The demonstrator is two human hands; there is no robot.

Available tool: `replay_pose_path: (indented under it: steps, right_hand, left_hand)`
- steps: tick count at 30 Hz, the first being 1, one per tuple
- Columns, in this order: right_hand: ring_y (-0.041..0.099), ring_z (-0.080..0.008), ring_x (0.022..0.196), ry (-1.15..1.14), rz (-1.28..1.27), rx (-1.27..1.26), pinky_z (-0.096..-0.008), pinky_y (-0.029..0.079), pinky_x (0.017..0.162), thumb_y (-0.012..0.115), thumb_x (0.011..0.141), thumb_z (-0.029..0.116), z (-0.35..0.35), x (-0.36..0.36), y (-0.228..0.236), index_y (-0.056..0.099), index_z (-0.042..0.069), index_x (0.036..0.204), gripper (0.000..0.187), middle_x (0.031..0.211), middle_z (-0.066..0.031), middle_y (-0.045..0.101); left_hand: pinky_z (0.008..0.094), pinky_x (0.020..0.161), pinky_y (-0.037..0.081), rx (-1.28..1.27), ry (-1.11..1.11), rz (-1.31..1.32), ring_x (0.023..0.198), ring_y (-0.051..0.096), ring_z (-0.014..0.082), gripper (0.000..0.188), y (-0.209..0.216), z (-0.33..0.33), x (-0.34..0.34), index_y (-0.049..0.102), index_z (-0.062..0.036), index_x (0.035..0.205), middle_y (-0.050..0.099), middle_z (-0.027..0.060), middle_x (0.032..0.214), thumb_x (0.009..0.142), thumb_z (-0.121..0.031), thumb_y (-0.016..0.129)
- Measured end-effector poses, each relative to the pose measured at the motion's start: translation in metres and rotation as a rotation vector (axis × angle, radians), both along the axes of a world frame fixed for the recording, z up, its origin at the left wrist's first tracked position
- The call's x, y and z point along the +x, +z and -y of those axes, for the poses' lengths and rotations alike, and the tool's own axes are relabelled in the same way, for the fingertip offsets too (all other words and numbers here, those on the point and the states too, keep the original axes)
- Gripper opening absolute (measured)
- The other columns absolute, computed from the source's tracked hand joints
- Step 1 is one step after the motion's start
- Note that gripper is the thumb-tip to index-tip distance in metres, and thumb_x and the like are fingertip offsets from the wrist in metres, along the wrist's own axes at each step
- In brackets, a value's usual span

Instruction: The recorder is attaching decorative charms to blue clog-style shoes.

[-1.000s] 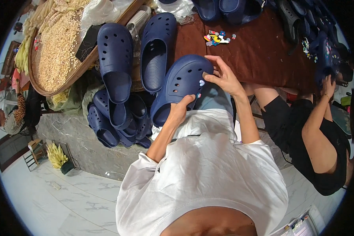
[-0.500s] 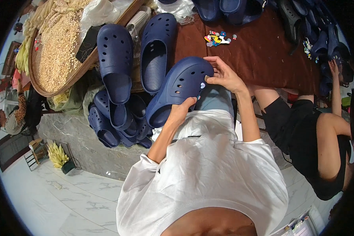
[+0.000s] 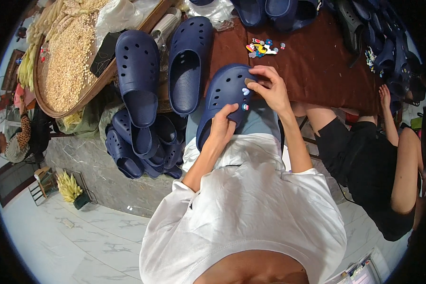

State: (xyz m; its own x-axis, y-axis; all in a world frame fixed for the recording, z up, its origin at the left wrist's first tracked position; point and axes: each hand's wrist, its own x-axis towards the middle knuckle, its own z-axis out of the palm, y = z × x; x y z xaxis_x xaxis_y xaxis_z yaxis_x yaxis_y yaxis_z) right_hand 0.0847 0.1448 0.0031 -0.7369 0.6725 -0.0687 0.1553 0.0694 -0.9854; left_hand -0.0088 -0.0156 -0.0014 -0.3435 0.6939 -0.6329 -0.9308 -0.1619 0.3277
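A navy clog (image 3: 226, 85) with round holes lies over my lap, its toe pointing away from me. My left hand (image 3: 224, 125) is closed on its near side, thumb on top of the upper. At the toe's right edge, my right hand (image 3: 271, 90) has its thumb against the upper and its fingers bent at the rim; whether something small is pinched there is hidden. Two charms sit in the holes: a pale heart-shaped charm (image 3: 246, 91) and a small red, white and teal charm (image 3: 245, 107). Beyond the clog, a pile of colourful charms (image 3: 260, 48) lies on the brown cloth (image 3: 312, 61).
Two navy clogs, a left one (image 3: 138, 71) and a right one (image 3: 190, 61), lie beside my work. More clogs (image 3: 123, 154) hang in a heap below. A woven tray (image 3: 57, 112) holds pale kernels. To the right sits another person (image 3: 374, 165) in black, near more clogs.
The held clog has turned more upright and shifted right, showing the lower charm fully. My left hand moved slightly right with it. The other person's raised hand has come down leftward.
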Motion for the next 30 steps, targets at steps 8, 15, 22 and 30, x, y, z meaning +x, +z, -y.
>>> replay_pose_path:
  steps: [8, 15, 22, 30]
  right_hand:
    - [0.058, -0.0211, 0.107, -0.158, 0.103, 0.182, -0.032, 0.051, 0.088, 0.078, 0.075, 0.011, 0.01, 0.008, 0.005, 0.073, 0.005, 0.091, 0.017, 0.115, -0.0098, 0.055]
    - [0.056, -0.021, 0.112, -0.044, 0.06, -0.049, -0.0343, 0.049, 0.093, 0.073, 0.081, 0.01, 0.001, 0.012, 0.01, 0.058, 0.004, 0.12, 0.042, 0.119, -0.0097, 0.055]
    - [0.054, -0.021, 0.116, 0.206, 0.023, -0.303, -0.0362, 0.046, 0.099, 0.072, 0.08, 0.006, -0.012, 0.011, 0.019, 0.045, 0.006, 0.132, 0.058, 0.127, -0.0109, 0.053]
    - [0.054, -0.0205, 0.113, 0.203, 0.17, -0.092, -0.0353, 0.046, 0.096, 0.07, 0.078, 0.002, -0.009, 0.007, 0.025, 0.044, 0.01, 0.132, 0.061, 0.127, -0.011, 0.052]
  left_hand:
    - [0.0331, 0.087, 0.053, -0.004, -0.029, -0.028, 0.094, 0.063, 0.0204, 0.033, 0.002, 0.002, -0.008, 0.055, 0.001, 0.112, 0.062, 0.0098, 0.103, 0.079, 0.004, 0.061]
    - [0.0347, 0.09, 0.051, 0.007, -0.1, -0.197, 0.097, 0.062, 0.0222, 0.04, 0.01, 0.007, -0.002, 0.051, -0.0003, 0.118, 0.06, 0.011, 0.109, 0.08, 0.003, 0.062]
    - [0.0376, 0.093, 0.051, 0.038, -0.211, -0.368, 0.103, 0.061, 0.0248, 0.048, 0.001, 0.018, -0.003, 0.046, 0.0006, 0.125, 0.058, 0.0131, 0.114, 0.079, 0.004, 0.06]
    - [0.0363, 0.091, 0.052, -0.101, -0.333, -0.663, 0.098, 0.063, 0.0235, 0.044, -0.013, 0.021, 0.003, 0.049, 0.0023, 0.122, 0.059, 0.0125, 0.112, 0.079, 0.002, 0.059]
